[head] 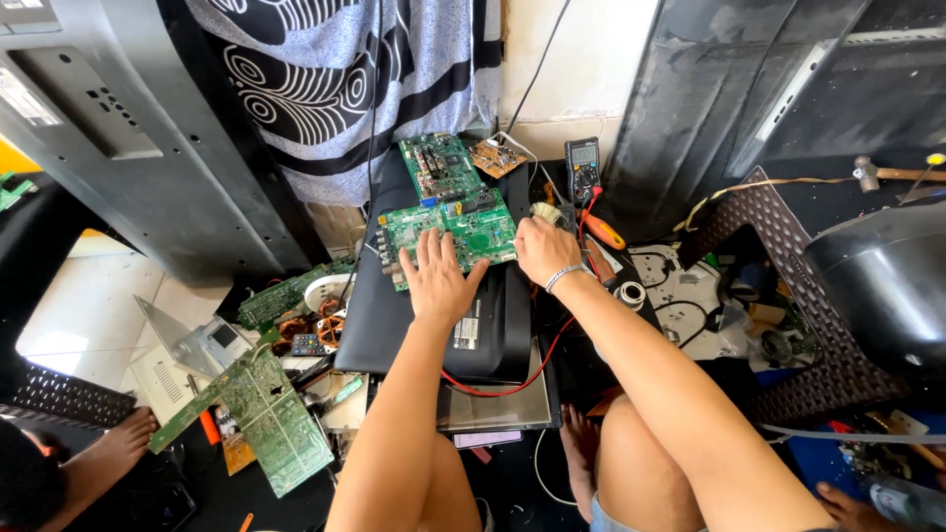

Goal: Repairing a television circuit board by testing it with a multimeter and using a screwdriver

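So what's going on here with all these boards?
A person sits on the floor over a green circuit board that lies on a black flat-screen back panel. The left hand rests flat on the board; the right hand holds a small brush at its edge. A multimeter with red lead lies just beyond, and more boards lie scattered to the left.

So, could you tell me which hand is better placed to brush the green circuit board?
Probably the right hand: it grips the small brush at the green circuit board edge. The left hand lies flat on the board.
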